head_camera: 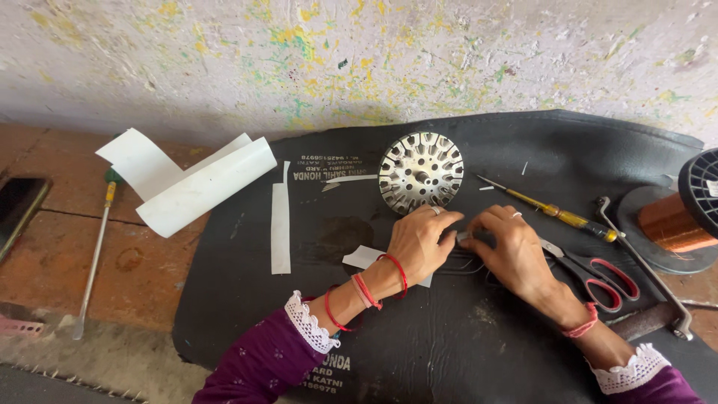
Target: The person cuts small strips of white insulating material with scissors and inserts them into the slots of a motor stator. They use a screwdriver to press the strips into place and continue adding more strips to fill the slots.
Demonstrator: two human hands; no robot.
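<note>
Sleeves: two purple cuffs with white lace sit closest to me, one per wrist, red thread bangles above them.
Left hand [419, 243]: I see it curled, fingertips pinching a small grey piece at the meeting point of both hands.
Right hand [516, 251]: curled too, pinching the same small piece [464, 236] from the other side; what the piece is I cannot tell.
Small piece: one, held just above the black mat [464, 344], right in front of the metal core; its long axis seems to run left-right between the two hands, though most of it is hidden.
Metal core: one round slotted stator disc [420, 172], lying flat, face up, just beyond the knuckles.
Screwdrivers: I count two, a yellow-handled one [553, 212] pointing up-left on the mat, a long one [96, 258] on the brick floor at left.
Scissors: one pair, red handles [598, 277], just right of the right hand.
Paper: one rolled white sheet [194, 179], one long strip [280, 221], one scrap [363, 258] under the left hand.
Copper wire spool: one [684, 217], far right edge.
Phone: one [19, 209], far left.
</note>
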